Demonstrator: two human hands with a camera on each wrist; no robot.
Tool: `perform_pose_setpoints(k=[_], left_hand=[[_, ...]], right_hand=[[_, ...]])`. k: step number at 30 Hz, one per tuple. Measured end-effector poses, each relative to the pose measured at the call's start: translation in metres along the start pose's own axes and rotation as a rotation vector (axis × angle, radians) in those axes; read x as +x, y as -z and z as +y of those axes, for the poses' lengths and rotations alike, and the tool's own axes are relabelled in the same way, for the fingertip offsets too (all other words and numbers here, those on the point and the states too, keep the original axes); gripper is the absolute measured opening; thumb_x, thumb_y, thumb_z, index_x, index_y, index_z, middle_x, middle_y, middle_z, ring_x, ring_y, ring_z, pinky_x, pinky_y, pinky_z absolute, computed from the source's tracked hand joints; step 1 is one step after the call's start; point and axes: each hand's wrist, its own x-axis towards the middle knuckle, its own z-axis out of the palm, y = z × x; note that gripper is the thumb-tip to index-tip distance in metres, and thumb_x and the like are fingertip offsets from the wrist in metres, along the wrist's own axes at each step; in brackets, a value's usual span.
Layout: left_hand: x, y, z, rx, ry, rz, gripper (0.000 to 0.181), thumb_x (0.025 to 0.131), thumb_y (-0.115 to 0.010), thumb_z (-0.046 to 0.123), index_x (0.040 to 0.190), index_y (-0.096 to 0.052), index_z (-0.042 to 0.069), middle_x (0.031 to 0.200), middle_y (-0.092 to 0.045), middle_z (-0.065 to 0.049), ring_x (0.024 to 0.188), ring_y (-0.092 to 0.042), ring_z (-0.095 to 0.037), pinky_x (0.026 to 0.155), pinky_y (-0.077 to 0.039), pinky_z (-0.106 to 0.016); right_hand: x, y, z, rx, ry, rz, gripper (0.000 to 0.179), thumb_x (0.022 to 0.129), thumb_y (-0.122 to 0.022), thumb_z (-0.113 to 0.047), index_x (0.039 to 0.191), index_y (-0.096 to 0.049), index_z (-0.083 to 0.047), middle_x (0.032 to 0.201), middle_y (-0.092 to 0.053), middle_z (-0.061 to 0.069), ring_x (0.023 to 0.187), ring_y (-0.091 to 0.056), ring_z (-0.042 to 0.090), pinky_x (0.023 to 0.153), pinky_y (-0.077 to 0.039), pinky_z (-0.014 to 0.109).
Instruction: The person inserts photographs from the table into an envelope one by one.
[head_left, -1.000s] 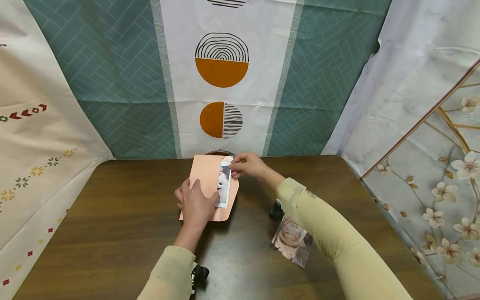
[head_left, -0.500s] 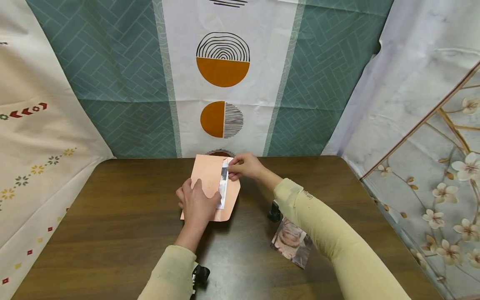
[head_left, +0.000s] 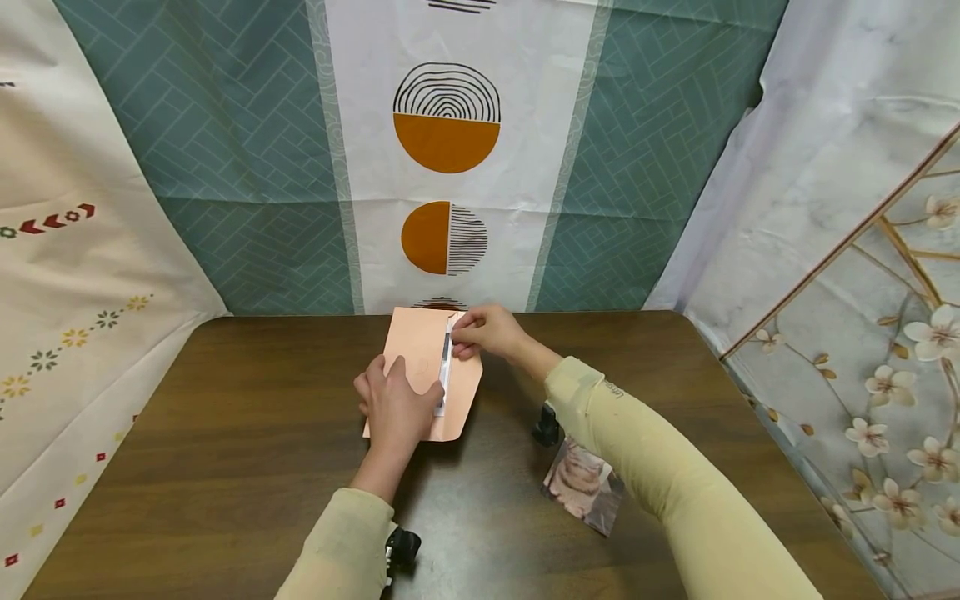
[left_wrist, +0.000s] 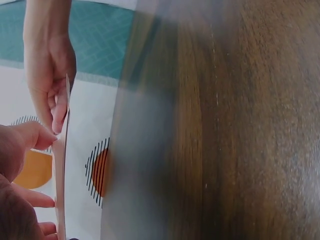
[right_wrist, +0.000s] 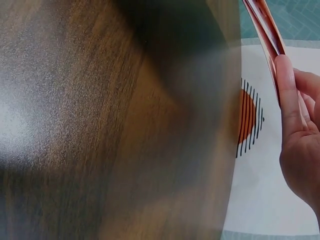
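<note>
A peach-pink envelope (head_left: 414,346), its flap side facing right, is raised over the far part of the table. My left hand (head_left: 397,410) grips it, with thumb and fingers spread across its face. A photo (head_left: 444,379) sits mostly inside, only a narrow strip showing along the opening. My right hand (head_left: 489,332) pinches the photo's exposed edge near the top. Seen edge-on in the left wrist view, the envelope (left_wrist: 59,185) lies against the fingertips. In the right wrist view its opening (right_wrist: 267,30) gapes slightly beside my right fingers (right_wrist: 286,82).
Another photo (head_left: 583,487), showing a cat, lies on the brown wooden table (head_left: 225,467) beside my right sleeve. Patterned cloth (head_left: 450,183) hangs behind the table's far edge. Wrist cameras (head_left: 403,548) sit below both sleeves.
The dog photo has slid leftward into the envelope, from a wide visible band to a thin strip. My right hand has moved slightly left with it; my left hand stays almost in place.
</note>
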Motion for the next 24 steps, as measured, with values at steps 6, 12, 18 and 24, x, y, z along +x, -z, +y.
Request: perform_pose_setpoints(k=[6, 12, 18, 24], left_hand=[[-0.0017, -0.0007, 0.0025, -0.006, 0.001, -0.004, 0.072, 0.087, -0.081, 0.032, 0.144, -0.059, -0.006, 0.159, -0.037, -0.029, 0.145, -0.026, -0.052, 0.104, -0.036, -0.076], [-0.0022, -0.002, 0.0035, -0.016, 0.014, -0.014, 0.072, 0.088, -0.08, 0.032, 0.145, -0.058, -0.006, 0.159, -0.036, -0.029, 0.146, -0.025, -0.052, 0.105, -0.036, -0.075], [0.0, -0.002, 0.0022, -0.014, 0.02, -0.012, 0.075, 0.088, -0.082, 0.032, 0.147, -0.057, -0.005, 0.16, -0.036, -0.029, 0.146, -0.025, -0.051, 0.105, -0.036, -0.073], [0.0001, -0.0014, 0.0022, -0.016, 0.024, -0.015, 0.075, 0.087, -0.082, 0.032, 0.147, -0.057, -0.006, 0.16, -0.035, -0.029, 0.147, -0.024, -0.052, 0.106, -0.035, -0.074]], right_hand=[[0.0, 0.0003, 0.0007, 0.032, -0.008, 0.021, 0.01, 0.098, -0.071, 0.006, 0.105, -0.07, 0.013, 0.079, -0.075, 0.011, 0.066, -0.075, 0.014, 0.067, -0.064, 0.03], [-0.0018, 0.0006, 0.0027, 0.031, -0.001, 0.02, 0.012, 0.098, -0.072, 0.005, 0.107, -0.072, 0.013, 0.081, -0.077, 0.013, 0.066, -0.076, 0.015, 0.068, -0.064, 0.032], [-0.0053, 0.0022, 0.0026, 0.009, 0.0, -0.011, 0.018, 0.099, -0.072, 0.002, 0.113, -0.072, 0.013, 0.089, -0.079, 0.018, 0.07, -0.077, 0.016, 0.069, -0.064, 0.034], [-0.0058, 0.0018, 0.001, 0.013, -0.013, -0.02, 0.019, 0.101, -0.07, 0.0, 0.115, -0.074, 0.013, 0.098, -0.079, 0.025, 0.077, -0.079, 0.018, 0.074, -0.065, 0.037]])
